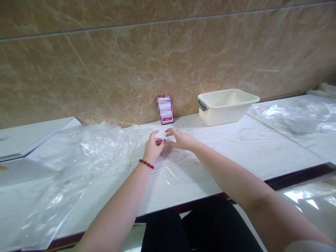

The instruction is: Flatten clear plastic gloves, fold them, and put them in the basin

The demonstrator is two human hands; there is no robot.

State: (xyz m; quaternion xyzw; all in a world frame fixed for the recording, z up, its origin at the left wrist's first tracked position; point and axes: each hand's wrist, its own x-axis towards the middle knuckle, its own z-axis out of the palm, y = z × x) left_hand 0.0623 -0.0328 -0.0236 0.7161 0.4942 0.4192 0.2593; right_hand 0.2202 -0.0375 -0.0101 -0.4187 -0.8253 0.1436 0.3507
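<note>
Over the middle of the white wood-grain table point(189, 175), my left hand point(154, 146) has its thumb and a finger pressed together on something too small and clear to make out. A red bead bracelet point(146, 163) circles that wrist. Close on its right is my right hand point(180, 139), its thumb and index finger apart, curved toward the left fingertips, with nothing visible between them. Clear plastic film shows faintly around both hands. A large crumpled heap of clear plastic point(97, 143) lies to their left.
Against the marble wall leans a phone point(166, 108) with a blurred screen. A cream plastic bin point(223, 113) with a grey handle stands at the back right. More clear plastic point(301, 113) lies at the far right. White panels point(31, 136) occupy the left.
</note>
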